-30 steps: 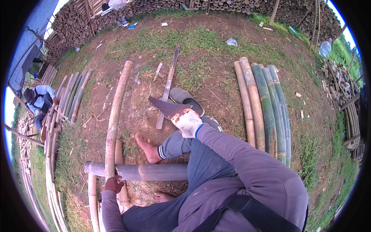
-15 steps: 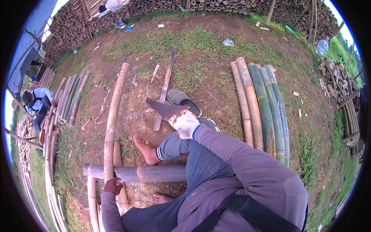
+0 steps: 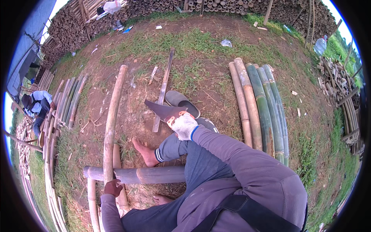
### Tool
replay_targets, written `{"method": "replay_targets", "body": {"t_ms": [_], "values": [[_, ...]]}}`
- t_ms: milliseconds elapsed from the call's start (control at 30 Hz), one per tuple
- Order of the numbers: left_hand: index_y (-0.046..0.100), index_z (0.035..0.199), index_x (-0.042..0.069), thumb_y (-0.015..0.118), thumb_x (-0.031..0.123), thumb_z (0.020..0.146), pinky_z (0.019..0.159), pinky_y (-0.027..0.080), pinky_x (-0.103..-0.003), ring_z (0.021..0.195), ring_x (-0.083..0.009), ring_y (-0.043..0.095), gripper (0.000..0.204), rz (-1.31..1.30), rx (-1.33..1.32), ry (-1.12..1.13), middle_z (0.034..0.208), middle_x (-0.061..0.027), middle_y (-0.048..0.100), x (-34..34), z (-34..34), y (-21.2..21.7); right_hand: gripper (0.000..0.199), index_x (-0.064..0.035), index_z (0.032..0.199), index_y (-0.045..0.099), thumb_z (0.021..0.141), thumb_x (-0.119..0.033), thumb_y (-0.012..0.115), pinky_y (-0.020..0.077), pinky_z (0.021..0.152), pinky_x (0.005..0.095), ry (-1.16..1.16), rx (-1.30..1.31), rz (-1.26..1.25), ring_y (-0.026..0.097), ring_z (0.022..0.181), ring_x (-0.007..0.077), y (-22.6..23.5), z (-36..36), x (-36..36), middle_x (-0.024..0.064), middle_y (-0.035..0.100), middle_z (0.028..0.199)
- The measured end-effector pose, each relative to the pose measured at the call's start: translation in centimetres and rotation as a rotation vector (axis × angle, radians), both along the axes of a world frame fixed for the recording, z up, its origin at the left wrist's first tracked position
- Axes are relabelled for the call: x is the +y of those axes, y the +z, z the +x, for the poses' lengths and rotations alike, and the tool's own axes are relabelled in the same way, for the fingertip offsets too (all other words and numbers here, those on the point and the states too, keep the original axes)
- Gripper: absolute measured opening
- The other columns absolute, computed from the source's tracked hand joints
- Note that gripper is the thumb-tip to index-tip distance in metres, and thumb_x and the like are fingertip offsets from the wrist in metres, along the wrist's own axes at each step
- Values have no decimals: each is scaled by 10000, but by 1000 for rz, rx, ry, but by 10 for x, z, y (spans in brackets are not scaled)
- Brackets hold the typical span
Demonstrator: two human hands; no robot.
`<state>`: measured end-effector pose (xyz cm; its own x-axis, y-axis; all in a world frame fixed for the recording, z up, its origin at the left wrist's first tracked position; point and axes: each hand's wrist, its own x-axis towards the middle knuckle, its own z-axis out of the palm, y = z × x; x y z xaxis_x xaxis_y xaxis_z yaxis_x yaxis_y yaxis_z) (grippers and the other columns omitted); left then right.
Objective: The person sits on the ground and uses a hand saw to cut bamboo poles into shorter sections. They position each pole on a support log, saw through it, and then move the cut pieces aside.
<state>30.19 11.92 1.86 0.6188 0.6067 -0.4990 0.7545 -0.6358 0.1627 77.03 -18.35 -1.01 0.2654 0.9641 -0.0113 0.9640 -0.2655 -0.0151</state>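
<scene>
In my white-gloved right hand [image 3: 184, 126] I grip the orange handle of a handsaw [image 3: 164, 110]. Its dark blade points up and to the left, above the ground and in front of my bent knee. My bare left hand [image 3: 113, 188] is closed around the near end of a pale bamboo pole [image 3: 114, 112], though the fingers are partly hidden. That pole stretches away from me, across a thick dark bamboo pole [image 3: 154, 175] lying crosswise beside my legs. Shorter bamboo pieces [image 3: 92, 201] lie under the crosswise pole.
A flat strip [image 3: 164, 89] and a grey clog [image 3: 181, 101] lie beyond the saw. Several green and tan bamboo poles [image 3: 262, 104] lie to the right. More poles [image 3: 70, 100] are at the left, where another person [image 3: 38, 104] sits. Stacked bamboo [image 3: 162, 8] lines the back.
</scene>
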Motion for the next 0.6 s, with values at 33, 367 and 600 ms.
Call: {"method": "replay_targets", "body": {"t_ms": [33,367,600], "values": [[739,1264,100,820,343,860,954,583,-451,1063,-377,746,478,1,4,3,1109,-199,779,-1,0,2,626,-35,1237,632,717,-347,786,544,761,546,-2,4,-3,759,818,330,8,-2,0,140,759,960],[743,1260,95,815,356,859,964,583,-450,1068,-372,747,484,-10,1,7,1118,-195,782,-4,0,6,501,-84,1127,674,713,-348,771,527,771,551,31,-48,61,743,746,320,6,-4,0,94,740,839],[837,922,99,769,475,856,906,592,-457,949,-382,758,388,-20,238,-135,935,-208,780,2,12,-9,608,-16,1210,611,721,-345,762,513,635,583,20,-77,38,725,701,342,-12,4,1,112,730,798]]}}
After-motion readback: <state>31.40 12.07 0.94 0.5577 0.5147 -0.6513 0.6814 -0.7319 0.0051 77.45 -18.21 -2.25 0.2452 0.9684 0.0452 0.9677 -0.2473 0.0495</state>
